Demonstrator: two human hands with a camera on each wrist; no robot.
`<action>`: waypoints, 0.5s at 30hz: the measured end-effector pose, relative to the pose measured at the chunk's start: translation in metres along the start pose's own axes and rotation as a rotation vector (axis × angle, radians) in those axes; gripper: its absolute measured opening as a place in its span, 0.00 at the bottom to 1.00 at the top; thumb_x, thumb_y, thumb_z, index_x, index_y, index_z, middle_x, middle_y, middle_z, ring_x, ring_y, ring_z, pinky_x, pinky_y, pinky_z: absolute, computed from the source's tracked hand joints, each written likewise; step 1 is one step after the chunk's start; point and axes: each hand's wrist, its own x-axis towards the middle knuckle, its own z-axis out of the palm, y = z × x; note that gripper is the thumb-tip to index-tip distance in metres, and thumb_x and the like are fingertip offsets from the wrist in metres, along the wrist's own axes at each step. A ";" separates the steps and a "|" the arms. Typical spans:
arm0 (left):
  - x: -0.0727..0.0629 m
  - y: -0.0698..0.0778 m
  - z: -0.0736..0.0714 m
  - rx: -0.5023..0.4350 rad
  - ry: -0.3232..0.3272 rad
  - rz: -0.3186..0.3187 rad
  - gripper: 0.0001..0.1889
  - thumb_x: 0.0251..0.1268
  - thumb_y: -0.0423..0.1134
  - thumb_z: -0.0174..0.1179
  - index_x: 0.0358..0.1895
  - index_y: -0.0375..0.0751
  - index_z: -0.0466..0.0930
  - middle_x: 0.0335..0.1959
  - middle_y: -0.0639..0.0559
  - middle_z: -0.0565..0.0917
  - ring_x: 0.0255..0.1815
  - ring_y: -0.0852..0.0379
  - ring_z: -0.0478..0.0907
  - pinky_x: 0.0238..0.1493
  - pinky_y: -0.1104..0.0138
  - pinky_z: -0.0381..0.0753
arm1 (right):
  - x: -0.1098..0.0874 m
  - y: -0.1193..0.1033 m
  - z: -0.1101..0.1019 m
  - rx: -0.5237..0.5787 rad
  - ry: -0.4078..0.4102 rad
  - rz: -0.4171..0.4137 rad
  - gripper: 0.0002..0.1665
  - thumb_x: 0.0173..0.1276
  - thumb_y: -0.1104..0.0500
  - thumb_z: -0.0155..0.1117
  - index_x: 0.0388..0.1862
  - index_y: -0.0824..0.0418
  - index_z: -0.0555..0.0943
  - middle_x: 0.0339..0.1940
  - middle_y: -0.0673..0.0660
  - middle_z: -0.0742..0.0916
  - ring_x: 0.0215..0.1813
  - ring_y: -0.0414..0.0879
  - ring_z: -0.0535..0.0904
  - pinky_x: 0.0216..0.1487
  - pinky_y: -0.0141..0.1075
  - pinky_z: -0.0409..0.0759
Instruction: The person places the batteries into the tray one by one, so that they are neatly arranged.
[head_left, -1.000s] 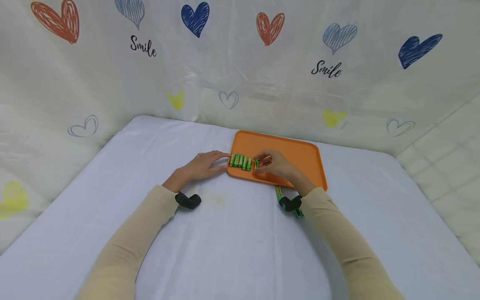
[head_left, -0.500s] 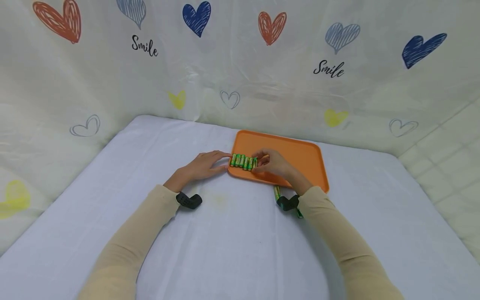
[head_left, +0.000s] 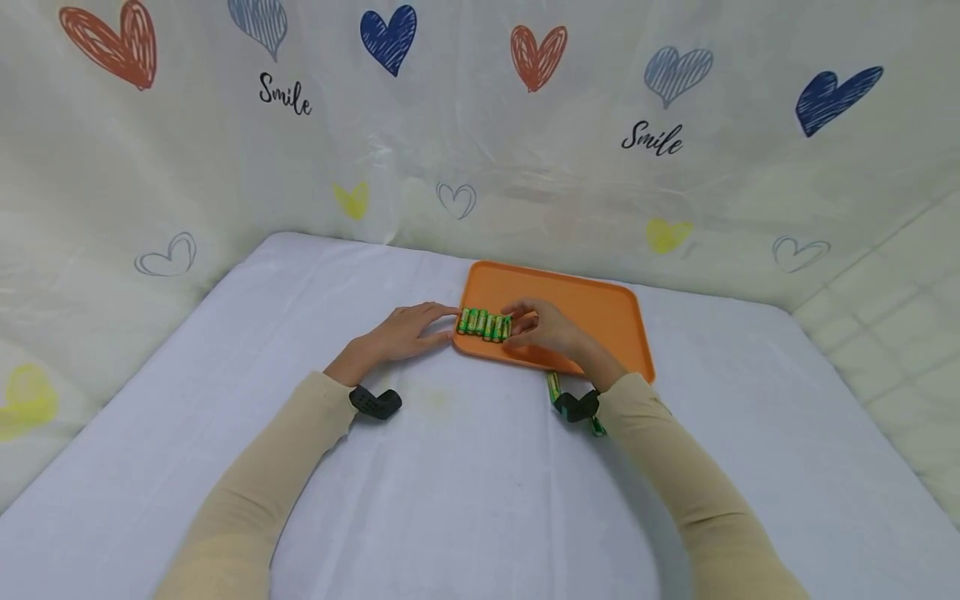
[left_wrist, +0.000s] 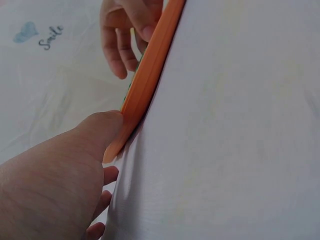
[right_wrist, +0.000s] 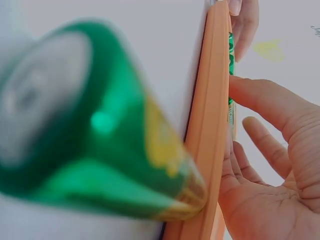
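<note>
A row of several green and yellow batteries [head_left: 480, 323] lies side by side in the left front part of an orange tray [head_left: 585, 308]. My left hand [head_left: 403, 332] rests against the tray's left end, with thumb and forefinger extended to its rim. In the left wrist view, the thumb [left_wrist: 102, 125] touches the rim. My right hand [head_left: 551, 325] is at the row's right end, thumb and fingers about the last battery [head_left: 507, 327], which they partly hide. In the right wrist view, the right hand [right_wrist: 285, 160] reaches over the tray wall to the batteries.
Beneath the right wrist, a battery [head_left: 554, 386] and another green one [head_left: 597, 427] lie on the white cloth, partly covered by the wrist camera [head_left: 577, 407]. A large blurred battery [right_wrist: 100, 125] fills the right wrist view's left. A heart-printed sheet [head_left: 480, 125] hangs behind the table.
My right hand has moved slightly left, bringing its battery from a small gap away up against the row. The left hand stays at the tray's end.
</note>
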 end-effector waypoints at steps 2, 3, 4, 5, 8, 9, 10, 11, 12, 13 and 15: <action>0.000 0.002 -0.001 0.002 0.001 -0.002 0.29 0.76 0.53 0.49 0.75 0.50 0.61 0.72 0.48 0.66 0.75 0.49 0.58 0.70 0.47 0.55 | -0.001 -0.001 0.000 0.003 0.000 0.005 0.33 0.61 0.68 0.71 0.65 0.66 0.71 0.58 0.65 0.74 0.45 0.52 0.76 0.43 0.34 0.76; 0.000 0.003 -0.001 0.000 0.001 -0.004 0.29 0.76 0.53 0.49 0.75 0.50 0.61 0.72 0.48 0.66 0.75 0.49 0.58 0.70 0.47 0.55 | -0.002 -0.001 0.000 0.002 0.000 0.005 0.33 0.61 0.68 0.70 0.65 0.66 0.71 0.59 0.65 0.74 0.45 0.51 0.76 0.43 0.34 0.76; -0.001 0.003 -0.002 -0.001 0.001 -0.006 0.29 0.76 0.53 0.49 0.75 0.50 0.61 0.72 0.48 0.66 0.75 0.49 0.58 0.70 0.47 0.55 | -0.002 -0.001 -0.001 0.003 0.001 0.007 0.33 0.61 0.68 0.71 0.65 0.66 0.71 0.59 0.64 0.74 0.45 0.51 0.76 0.44 0.34 0.77; -0.001 0.004 -0.002 -0.003 0.002 -0.007 0.29 0.76 0.53 0.50 0.74 0.50 0.61 0.72 0.48 0.66 0.75 0.49 0.58 0.70 0.47 0.55 | -0.003 -0.002 -0.001 0.001 -0.001 0.005 0.33 0.61 0.68 0.70 0.65 0.66 0.71 0.59 0.65 0.74 0.45 0.51 0.76 0.44 0.34 0.77; -0.001 0.006 -0.003 -0.004 0.004 -0.004 0.28 0.76 0.53 0.49 0.74 0.50 0.62 0.72 0.47 0.67 0.75 0.48 0.59 0.69 0.46 0.56 | -0.006 -0.002 -0.002 0.003 -0.006 0.003 0.33 0.62 0.68 0.70 0.65 0.67 0.70 0.59 0.65 0.74 0.45 0.51 0.76 0.44 0.34 0.77; -0.002 0.006 -0.003 -0.004 0.005 -0.001 0.28 0.76 0.53 0.49 0.74 0.50 0.62 0.72 0.47 0.67 0.74 0.48 0.59 0.69 0.46 0.56 | -0.007 -0.002 -0.002 0.006 -0.007 0.005 0.33 0.62 0.68 0.70 0.65 0.67 0.70 0.59 0.65 0.74 0.45 0.51 0.76 0.44 0.34 0.77; -0.002 0.006 -0.003 -0.004 0.007 0.004 0.28 0.76 0.53 0.50 0.74 0.49 0.62 0.72 0.47 0.67 0.74 0.48 0.59 0.69 0.45 0.57 | -0.007 -0.002 -0.002 0.010 -0.008 0.006 0.33 0.62 0.68 0.70 0.65 0.67 0.70 0.59 0.65 0.74 0.44 0.51 0.76 0.44 0.33 0.77; -0.002 0.006 -0.003 -0.004 0.009 0.008 0.28 0.76 0.53 0.50 0.74 0.49 0.62 0.72 0.46 0.67 0.74 0.48 0.59 0.68 0.45 0.57 | -0.007 -0.002 -0.002 0.015 -0.007 0.010 0.33 0.62 0.68 0.69 0.65 0.67 0.70 0.59 0.65 0.74 0.44 0.50 0.76 0.44 0.33 0.77; -0.002 0.006 -0.003 -0.005 0.009 0.008 0.28 0.76 0.53 0.49 0.74 0.50 0.62 0.72 0.47 0.67 0.74 0.48 0.59 0.68 0.45 0.57 | -0.008 -0.001 -0.002 0.020 -0.007 0.012 0.33 0.62 0.68 0.69 0.66 0.67 0.70 0.59 0.65 0.74 0.45 0.50 0.76 0.44 0.33 0.77; -0.002 0.006 -0.002 -0.004 0.008 0.008 0.28 0.76 0.53 0.49 0.74 0.50 0.62 0.72 0.47 0.67 0.74 0.48 0.59 0.68 0.45 0.57 | -0.009 -0.001 -0.003 0.025 -0.005 0.016 0.32 0.62 0.68 0.69 0.66 0.66 0.70 0.59 0.65 0.74 0.45 0.51 0.76 0.44 0.33 0.77; -0.002 0.005 -0.001 -0.004 0.007 0.006 0.28 0.76 0.54 0.49 0.74 0.51 0.62 0.72 0.47 0.67 0.75 0.49 0.59 0.69 0.46 0.56 | -0.010 -0.001 -0.002 0.018 -0.001 0.017 0.32 0.62 0.68 0.69 0.65 0.66 0.71 0.60 0.65 0.74 0.46 0.51 0.77 0.44 0.34 0.78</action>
